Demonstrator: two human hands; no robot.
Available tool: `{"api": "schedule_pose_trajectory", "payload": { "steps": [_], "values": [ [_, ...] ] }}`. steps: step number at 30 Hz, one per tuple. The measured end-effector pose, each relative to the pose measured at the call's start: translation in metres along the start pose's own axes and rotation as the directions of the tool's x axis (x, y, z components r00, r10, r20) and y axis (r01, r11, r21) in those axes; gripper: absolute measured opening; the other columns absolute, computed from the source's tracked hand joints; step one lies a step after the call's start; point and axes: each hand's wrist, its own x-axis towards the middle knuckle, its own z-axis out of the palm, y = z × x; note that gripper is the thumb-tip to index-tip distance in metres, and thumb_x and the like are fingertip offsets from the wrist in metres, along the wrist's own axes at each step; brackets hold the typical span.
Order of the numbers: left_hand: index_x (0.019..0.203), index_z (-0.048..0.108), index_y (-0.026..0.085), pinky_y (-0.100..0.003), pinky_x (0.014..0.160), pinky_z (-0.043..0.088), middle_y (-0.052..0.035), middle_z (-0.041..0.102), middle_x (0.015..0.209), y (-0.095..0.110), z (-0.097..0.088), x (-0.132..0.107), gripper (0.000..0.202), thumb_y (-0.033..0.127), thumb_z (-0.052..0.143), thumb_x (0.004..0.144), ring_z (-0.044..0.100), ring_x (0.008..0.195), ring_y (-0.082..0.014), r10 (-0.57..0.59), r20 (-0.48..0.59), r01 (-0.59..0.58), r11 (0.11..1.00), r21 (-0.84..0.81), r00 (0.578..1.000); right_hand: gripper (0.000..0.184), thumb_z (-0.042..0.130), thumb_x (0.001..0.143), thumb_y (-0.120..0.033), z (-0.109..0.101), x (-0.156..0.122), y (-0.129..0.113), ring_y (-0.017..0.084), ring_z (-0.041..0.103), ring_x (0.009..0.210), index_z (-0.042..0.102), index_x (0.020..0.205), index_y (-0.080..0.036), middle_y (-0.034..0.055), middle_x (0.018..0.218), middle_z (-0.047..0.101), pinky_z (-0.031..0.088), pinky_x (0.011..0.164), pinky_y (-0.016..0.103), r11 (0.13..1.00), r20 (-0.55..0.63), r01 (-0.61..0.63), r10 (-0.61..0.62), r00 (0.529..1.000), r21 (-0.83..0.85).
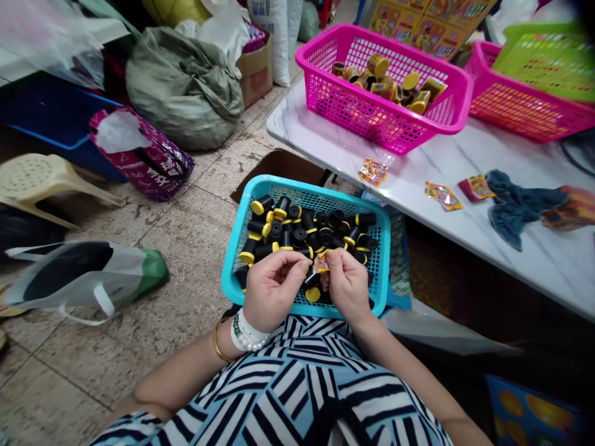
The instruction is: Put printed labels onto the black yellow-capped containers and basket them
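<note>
Over blue basket [233,248], right hand [346,282] gripped printed wrapper [320,264]; left hand [274,288] adjacent, grip undeterminable. Step: apparently wrapper handling. Next move presumably required firm two-sided pinch.

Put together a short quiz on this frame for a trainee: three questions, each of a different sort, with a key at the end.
1. Multiple choice: what colour is the basket that holds the black cylinders?
a) lime green
b) turquoise
c) pink

2. True or false: the fingers of the right hand hold a small printed wrapper.

3. Fill in the missing word: the bracelets are on the person's own ____ wrist.

Key: 1. b; 2. true; 3. left.
</note>
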Motion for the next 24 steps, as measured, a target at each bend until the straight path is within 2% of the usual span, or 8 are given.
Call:
{"api": "schedule_pose_trajectory", "payload": {
  "steps": [3, 6, 11, 14, 18, 21, 24],
  "values": [
    [0.087, 0.075, 0.015, -0.022, 0.055, 0.048, -0.0059, 0.073, 0.078, 0.000, 0.001, -0.002, 0.018, 0.027, 0.062, 0.091, 0.061, 0.061, -0.0116, 0.037, -0.003, -0.037, 0.998, 0.048, 0.999, 0.043, 0.050, 0.098, -0.051, -0.001, -0.001, 0.001, 0.009, 0.040, 0.050, 0.050, 0.066, -0.021, -0.0049, 0.055, 0.046, 0.032, 0.048, 0.024, 0.996, -0.012, 0.047, -0.048, 0.999, -0.073],
    [0.089, 0.078, 0.014, -0.023, 0.056, 0.049, -0.0076, 0.075, 0.080, -0.004, 0.002, -0.001, 0.021, 0.029, 0.063, 0.090, 0.062, 0.062, -0.0132, 0.022, 0.009, -0.023, 0.997, 0.072, 1.000, 0.042, 0.049, 0.099, -0.047, -0.002, -0.002, 0.001, 0.010, 0.039, 0.051, 0.048, 0.066, -0.021, -0.0050, 0.056, 0.045, 0.031, 0.050, 0.024, 0.987, -0.032, 0.098, -0.103, 0.994, -0.125],
    [0.087, 0.079, 0.016, -0.023, 0.058, 0.050, -0.0056, 0.074, 0.077, -0.011, 0.002, 0.004, 0.022, 0.034, 0.068, 0.086, 0.062, 0.063, -0.0137, -0.158, 0.041, 0.157, 0.987, 0.015, 0.987, 0.036, 0.049, 0.100, -0.038, -0.003, -0.005, 0.001, 0.011, 0.044, 0.055, 0.051, 0.068, -0.021, -0.0033, 0.061, 0.048, 0.035, 0.054, 0.026, 0.951, -0.009, 0.223, -0.230, 0.973, -0.215],
    [0.081, 0.078, 0.016, -0.022, 0.052, 0.045, -0.0021, 0.068, 0.064, -0.012, 0.001, 0.006, 0.023, 0.038, 0.072, 0.081, 0.057, 0.056, -0.0122, -0.268, 0.067, 0.273, 0.959, -0.077, 0.961, 0.035, 0.049, 0.100, -0.036, -0.003, -0.007, 0.000, 0.012, 0.044, 0.056, 0.051, 0.068, -0.022, -0.0028, 0.061, 0.048, 0.035, 0.055, 0.027, 0.933, -0.029, 0.255, -0.271, 0.962, -0.254],
    [0.080, 0.078, 0.016, -0.021, 0.047, 0.039, 0.0019, 0.059, 0.054, -0.012, 0.001, 0.007, 0.024, 0.040, 0.076, 0.076, 0.047, 0.048, -0.0091, -0.314, 0.086, 0.323, 0.939, -0.117, 0.946, 0.032, 0.049, 0.100, -0.033, -0.005, -0.006, -0.001, 0.012, 0.049, 0.057, 0.054, 0.071, -0.022, -0.0021, 0.064, 0.053, 0.038, 0.056, 0.027, 0.927, -0.049, 0.276, -0.298, 0.953, -0.256],
    [0.081, 0.078, 0.015, -0.021, 0.047, 0.039, 0.0022, 0.059, 0.055, -0.014, 0.001, 0.007, 0.025, 0.039, 0.077, 0.075, 0.044, 0.047, -0.0076, -0.351, 0.110, 0.364, 0.918, -0.155, 0.930, 0.029, 0.049, 0.100, -0.031, -0.005, -0.005, -0.001, 0.013, 0.051, 0.060, 0.056, 0.073, -0.022, -0.0016, 0.066, 0.055, 0.039, 0.058, 0.027, 0.918, -0.043, 0.294, -0.315, 0.948, -0.265],
    [0.084, 0.078, 0.015, -0.021, 0.049, 0.040, 0.0015, 0.062, 0.059, -0.016, 0.002, 0.007, 0.023, 0.035, 0.080, 0.073, 0.047, 0.050, -0.0078, -0.392, 0.153, 0.416, 0.891, -0.181, 0.907, 0.027, 0.049, 0.099, -0.030, -0.004, -0.005, 0.001, 0.013, 0.053, 0.063, 0.057, 0.075, -0.021, -0.0007, 0.069, 0.056, 0.041, 0.060, 0.027, 0.902, 0.018, 0.319, -0.328, 0.944, -0.290]
  ]
}}
